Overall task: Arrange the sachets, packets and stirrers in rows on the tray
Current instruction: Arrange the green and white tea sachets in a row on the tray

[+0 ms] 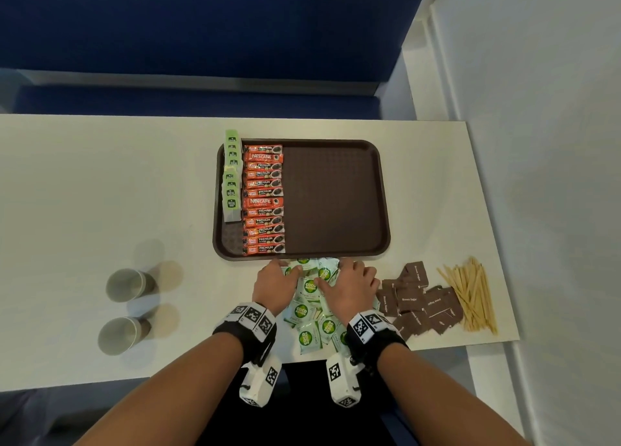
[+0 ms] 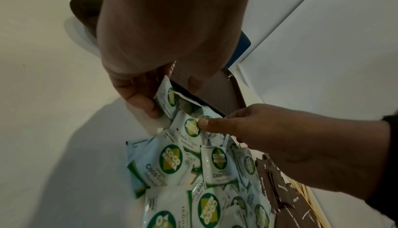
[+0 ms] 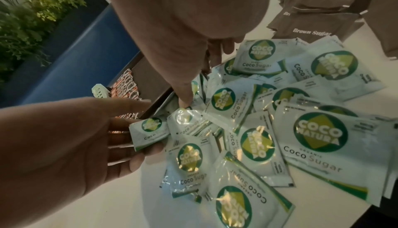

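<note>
While both hands are resting on the heap of coco sugar sachets [image 1: 311, 297] lying on the bench [image 1: 100, 193] just below the tray [image 1: 336, 193], the left hand [image 1: 274, 286] is pinching one sachet [image 3: 148, 132]; the right hand [image 1: 351, 289] is pressing its thumb [image 2: 212, 124] onto another, fingers seemingly loose.

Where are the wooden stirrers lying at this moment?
In the head view the wooden stirrers lie in a loose pile on the table, at its near right corner, just right of the brown sugar packets and off the tray.
</note>
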`<state>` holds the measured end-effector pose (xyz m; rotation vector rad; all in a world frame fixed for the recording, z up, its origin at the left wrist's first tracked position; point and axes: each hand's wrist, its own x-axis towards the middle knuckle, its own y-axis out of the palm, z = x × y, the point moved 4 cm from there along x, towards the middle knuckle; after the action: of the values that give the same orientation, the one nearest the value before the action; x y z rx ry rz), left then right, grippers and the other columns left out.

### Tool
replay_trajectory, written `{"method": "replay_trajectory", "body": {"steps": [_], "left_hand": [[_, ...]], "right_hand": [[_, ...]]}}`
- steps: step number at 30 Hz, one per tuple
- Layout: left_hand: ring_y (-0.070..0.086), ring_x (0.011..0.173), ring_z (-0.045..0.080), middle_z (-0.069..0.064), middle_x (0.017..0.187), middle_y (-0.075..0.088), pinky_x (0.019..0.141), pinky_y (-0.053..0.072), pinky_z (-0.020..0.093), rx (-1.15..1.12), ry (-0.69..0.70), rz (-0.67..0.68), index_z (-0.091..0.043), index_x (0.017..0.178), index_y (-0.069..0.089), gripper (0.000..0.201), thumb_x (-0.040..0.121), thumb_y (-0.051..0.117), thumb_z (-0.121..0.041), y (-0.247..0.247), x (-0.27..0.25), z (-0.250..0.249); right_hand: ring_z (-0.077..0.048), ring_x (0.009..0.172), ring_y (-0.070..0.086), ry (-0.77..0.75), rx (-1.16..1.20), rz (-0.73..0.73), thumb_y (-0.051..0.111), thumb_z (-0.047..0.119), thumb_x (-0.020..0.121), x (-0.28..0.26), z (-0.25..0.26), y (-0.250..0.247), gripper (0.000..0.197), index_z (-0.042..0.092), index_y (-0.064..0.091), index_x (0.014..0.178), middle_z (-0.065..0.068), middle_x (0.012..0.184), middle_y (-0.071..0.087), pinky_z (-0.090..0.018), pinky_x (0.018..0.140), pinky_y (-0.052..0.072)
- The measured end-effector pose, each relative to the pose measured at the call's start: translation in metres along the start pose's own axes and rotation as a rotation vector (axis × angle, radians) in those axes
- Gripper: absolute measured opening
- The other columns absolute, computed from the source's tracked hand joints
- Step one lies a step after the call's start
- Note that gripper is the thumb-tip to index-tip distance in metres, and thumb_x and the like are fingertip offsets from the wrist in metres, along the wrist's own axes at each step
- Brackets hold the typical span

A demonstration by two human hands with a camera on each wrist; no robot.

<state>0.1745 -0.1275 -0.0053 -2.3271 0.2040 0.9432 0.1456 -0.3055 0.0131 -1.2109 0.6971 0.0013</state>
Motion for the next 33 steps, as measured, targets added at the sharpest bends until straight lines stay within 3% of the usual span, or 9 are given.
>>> {"method": "replay_trajectory", "body": {"steps": [3,6,13,17,19,22,25,29,33], "left_hand": [[0.063,0.129,0.035,0.014,0.141,0.068,0.108,0.051,0.045,0.028,-0.054,-0.026,-0.011,0.142,0.061,0.058,0.101,0.067,-0.052,0.004,0.001,0.002],[0.064,0.129,0.037,0.014,0.141,0.067,0.105,0.051,0.044,0.034,-0.105,-0.055,-0.013,0.142,0.059,0.057,0.101,0.068,-0.053,0.004,0.001,0.002],[0.065,0.125,0.036,0.016,0.136,0.069,0.108,0.053,0.046,-0.166,-0.205,-0.128,-0.01,0.131,0.065,0.049,0.093,0.082,-0.036,0.005,0.011,0.008],[0.064,0.125,0.035,0.014,0.134,0.069,0.106,0.052,0.041,-0.241,-0.245,-0.15,-0.006,0.134,0.066,0.047,0.094,0.08,-0.025,-0.004,0.014,0.018],[0.066,0.118,0.033,0.012,0.126,0.071,0.102,0.054,0.04,-0.277,-0.274,-0.126,-0.005,0.131,0.069,0.04,0.094,0.078,-0.018,-0.009,0.016,0.026],[0.071,0.095,0.028,0.01,0.109,0.08,0.086,0.06,0.041,-0.314,-0.271,-0.07,-0.007,0.116,0.079,0.028,0.089,0.075,-0.013,-0.014,0.017,0.034],[0.07,0.087,0.027,0.013,0.107,0.08,0.073,0.054,0.034,-0.284,-0.262,-0.03,-0.009,0.115,0.078,0.031,0.084,0.077,-0.011,-0.014,0.017,0.039],[0.07,0.098,0.027,0.011,0.111,0.075,0.082,0.057,0.036,-0.237,-0.232,-0.025,-0.007,0.117,0.072,0.029,0.088,0.076,-0.006,-0.015,0.01,0.035],[0.071,0.096,0.025,0.01,0.114,0.075,0.083,0.059,0.037,-0.213,-0.205,-0.033,-0.007,0.121,0.07,0.028,0.093,0.072,-0.007,-0.015,0.006,0.04]], "right_hand": [[-0.029,0.125,0.042,-0.019,0.045,0.004,0.071,0.058,0.089,0.002,0.005,0.004,0.057,0.022,0.054,0.129,-0.003,0.134,0.058,-0.045,0.104,0.032],[-0.03,0.126,0.041,0.006,0.078,0.013,0.073,0.053,0.089,0.003,0.008,0.008,0.056,0.02,0.052,0.129,-0.004,0.134,0.059,-0.045,0.104,0.031],[-0.032,0.125,0.043,0.093,0.1,0.07,0.077,0.053,0.085,0.011,0.01,0.013,0.048,0.022,0.057,0.116,-0.005,0.129,0.061,-0.047,0.105,0.032],[-0.034,0.127,0.041,0.114,0.146,0.14,0.077,0.048,0.083,0.016,0.008,0.008,0.042,0.022,0.059,0.112,-0.005,0.128,0.059,-0.048,0.107,0.033],[-0.034,0.126,0.04,0.119,0.177,0.163,0.076,0.045,0.083,0.018,0.005,0.004,0.037,0.022,0.061,0.108,-0.004,0.121,0.061,-0.047,0.105,0.033],[-0.031,0.125,0.039,0.123,0.246,0.166,0.075,0.041,0.085,0.02,0.004,0.002,0.031,0.025,0.058,0.105,0.002,0.106,0.063,-0.045,0.103,0.03],[-0.031,0.126,0.04,0.118,0.243,0.172,0.075,0.045,0.083,0.019,0.007,0.0,0.036,0.025,0.056,0.106,-0.001,0.109,0.065,-0.045,0.103,0.03],[-0.031,0.123,0.041,0.054,0.139,0.151,0.081,0.061,0.075,0.013,0.014,-0.003,0.056,0.022,0.056,0.106,-0.003,0.113,0.064,-0.047,0.104,0.033],[-0.03,0.121,0.042,-0.055,0.01,0.073,0.079,0.064,0.078,0.003,0.021,0.002,0.063,0.019,0.055,0.114,-0.001,0.119,0.061,-0.047,0.104,0.037]]}}
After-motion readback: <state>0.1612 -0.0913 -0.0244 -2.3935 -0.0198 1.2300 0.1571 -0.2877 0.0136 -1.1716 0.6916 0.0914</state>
